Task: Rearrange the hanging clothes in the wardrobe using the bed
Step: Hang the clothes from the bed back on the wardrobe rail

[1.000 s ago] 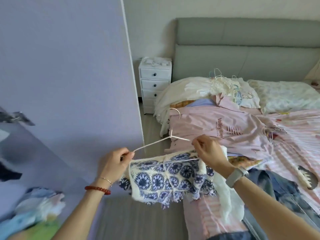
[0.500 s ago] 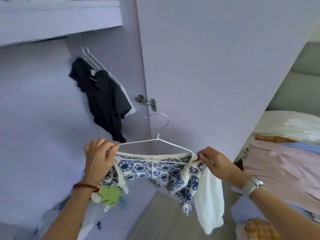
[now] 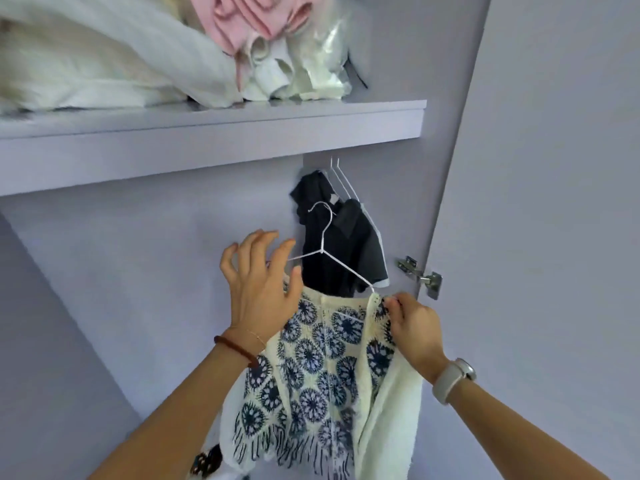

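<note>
So the blue-and-cream crochet top (image 3: 322,368) sits low in the centre of the frame on a white wire hanger (image 3: 327,252), hook pointing up at the underside of the shelf (image 3: 214,133), probably headed for a rail I can't see. Right hand (image 3: 414,327) pinches the top's shoulder against the hanger end, likely so it won't slide off. Left hand (image 3: 263,282) is spread open, gripping nothing. Black shirts (image 3: 341,244) hang just behind; folded bedding (image 3: 104,60) fills the upper left.
</note>
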